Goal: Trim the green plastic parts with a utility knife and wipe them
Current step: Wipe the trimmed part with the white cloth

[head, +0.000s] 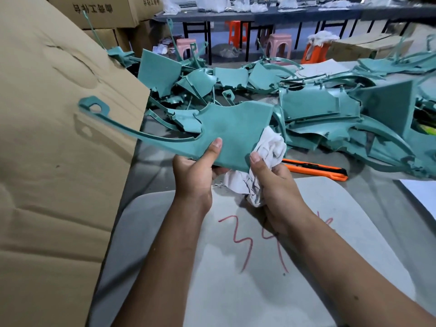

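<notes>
Left hand (195, 171) pinches the part (226, 131) at its near edge, held above the table, right hand (271, 182) clamps the rag (266, 147) on it; long thin arm could snap if wiping twists it, knife (316, 169) lies just beyond.

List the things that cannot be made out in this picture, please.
- Head view: the left hand's fingers, hidden under the held green part.
- Head view: the utility knife's blade end, covered by the white rag and right hand.
- Head view: the red writing on the grey pad, partly crossed by the right forearm.
- Head view: the far table's items, blurred.
</notes>
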`<state>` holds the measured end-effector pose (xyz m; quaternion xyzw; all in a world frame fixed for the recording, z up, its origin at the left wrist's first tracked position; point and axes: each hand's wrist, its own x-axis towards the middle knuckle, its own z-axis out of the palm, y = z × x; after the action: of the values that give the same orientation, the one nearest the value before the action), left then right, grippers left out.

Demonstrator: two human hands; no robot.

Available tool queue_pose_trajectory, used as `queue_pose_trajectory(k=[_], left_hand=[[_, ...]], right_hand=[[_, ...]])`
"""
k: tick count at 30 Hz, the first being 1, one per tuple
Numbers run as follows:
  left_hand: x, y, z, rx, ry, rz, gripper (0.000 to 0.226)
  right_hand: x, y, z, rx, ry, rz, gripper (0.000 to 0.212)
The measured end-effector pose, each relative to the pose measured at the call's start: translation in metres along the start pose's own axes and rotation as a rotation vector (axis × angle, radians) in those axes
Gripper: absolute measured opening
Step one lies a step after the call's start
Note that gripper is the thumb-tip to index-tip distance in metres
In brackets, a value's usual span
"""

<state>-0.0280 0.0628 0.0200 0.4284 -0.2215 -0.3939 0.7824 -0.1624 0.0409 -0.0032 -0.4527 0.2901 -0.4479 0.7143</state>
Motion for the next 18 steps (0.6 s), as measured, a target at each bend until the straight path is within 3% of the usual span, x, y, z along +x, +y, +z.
queue_pose_trajectory(k=[3,9,13,18], left_hand=[[0.002,0.001,-0.002,-0.033,-0.044,-0.020,0.018],[0.005,0.003,-0.007,-0.111,-0.141,-0.089,0.021],[0.003,0.001,-0.009,-0.090,-0.197,-0.144,0.029],[0.000,-0.002,-0.009,-0.001,-0.299,-0.185,0.027]], right_hand=[[-0.002,-0.003,0.001,0.048,-0.022,0.029,0.039],[-0.002,-0.013,0.003,0.097,-0.078,-0.126,0.038],[0.004,-0.024,-0.006,0.146,0.010,-0.177,0.041],[0.014,-0.032,-0.020,0.228,0.183,-0.162,0.064]])
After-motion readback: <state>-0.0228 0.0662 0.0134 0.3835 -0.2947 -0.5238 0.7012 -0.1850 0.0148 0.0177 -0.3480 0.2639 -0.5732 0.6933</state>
